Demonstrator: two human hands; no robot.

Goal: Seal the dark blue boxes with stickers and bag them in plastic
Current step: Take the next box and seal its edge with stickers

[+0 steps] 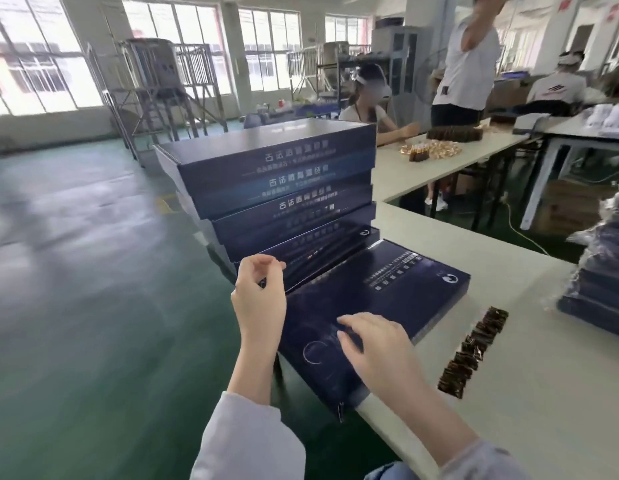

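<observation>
Right hand flat, fingers spread, presses dark blue box lying at bench corner. Left hand hovers beside box stack, fingertips pinched together; contents, if any, not discernible.

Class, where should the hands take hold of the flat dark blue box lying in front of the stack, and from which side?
Probably its near short end, from the person's side: the dark blue box overhangs the table edge there, leaving room underneath, while its left side lies close against the stack.
</observation>
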